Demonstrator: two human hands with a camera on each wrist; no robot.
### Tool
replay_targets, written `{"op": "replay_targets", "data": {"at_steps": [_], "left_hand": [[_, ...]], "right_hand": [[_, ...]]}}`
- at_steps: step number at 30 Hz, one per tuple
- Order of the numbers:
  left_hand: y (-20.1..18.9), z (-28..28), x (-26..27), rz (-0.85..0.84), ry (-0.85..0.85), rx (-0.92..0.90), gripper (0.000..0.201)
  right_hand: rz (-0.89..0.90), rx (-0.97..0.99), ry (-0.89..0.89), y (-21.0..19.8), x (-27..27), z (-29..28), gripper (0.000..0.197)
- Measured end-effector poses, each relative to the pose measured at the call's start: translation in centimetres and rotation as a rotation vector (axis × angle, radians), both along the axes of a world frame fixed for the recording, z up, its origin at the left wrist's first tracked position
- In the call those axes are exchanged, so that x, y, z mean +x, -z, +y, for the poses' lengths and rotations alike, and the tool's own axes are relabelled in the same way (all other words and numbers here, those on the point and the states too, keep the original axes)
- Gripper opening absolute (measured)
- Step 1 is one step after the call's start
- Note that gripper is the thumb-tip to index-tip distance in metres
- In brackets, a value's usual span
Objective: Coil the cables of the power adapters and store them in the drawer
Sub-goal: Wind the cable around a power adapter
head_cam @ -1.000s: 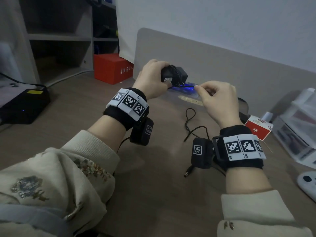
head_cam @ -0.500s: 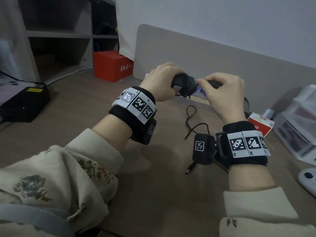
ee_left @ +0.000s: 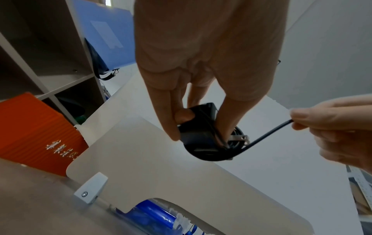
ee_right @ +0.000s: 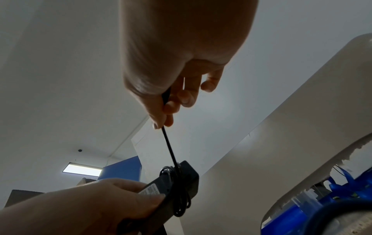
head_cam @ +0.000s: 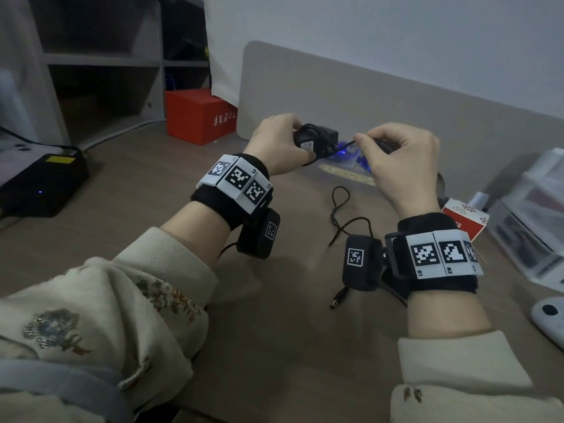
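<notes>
Left hand (head_cam: 276, 145) grips black power adapter (head_cam: 317, 139) above desk (head_cam: 146, 190), fingers curled round body. Right hand (head_cam: 396, 160) pinches thin cable (ee_left: 269, 135), drawn taut from wraps. Adapter likely light, rigid: hold body. Cable limp, springy: pinch near free end.
</notes>
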State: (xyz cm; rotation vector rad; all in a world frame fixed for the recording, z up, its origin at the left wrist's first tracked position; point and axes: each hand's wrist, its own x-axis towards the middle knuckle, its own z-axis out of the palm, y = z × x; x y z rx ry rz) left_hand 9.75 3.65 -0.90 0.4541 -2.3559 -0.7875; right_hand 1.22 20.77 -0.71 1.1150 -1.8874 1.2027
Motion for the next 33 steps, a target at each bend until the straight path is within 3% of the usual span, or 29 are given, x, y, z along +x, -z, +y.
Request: {"op": "replay_targets", "data": {"at_steps": [6,14,22,28,33], "left_hand": [[0.0,0.4,-0.1,-0.055,0.078,-0.199,0.045],[-0.1,1.1,0.2,-0.096,0.373,-0.397,0.05],[0.4,0.8,-0.2,0.067,0.437,-0.475,0.05],[0.4,0.5,-0.3,0.086,0.458,-0.478,0.05],[0.4,0.7,-0.5,0.105,0.488,-0.456,0.051]], "right_hand": [[-0.001,0.012,0.011,0.2,-0.1,-0.1,0.025],[-0.133,-0.037,0.022,0.1,0.6,0.3,0.017],[-0.336,-0.115,-0.047,0.3,1.0,0.3,0.011],[-0.397,-0.167,-0.069,0.4,1.1,0.1,0.036],[-0.394,-0.265,-0.114,0.6,1.2,0.2,0.019]]}}
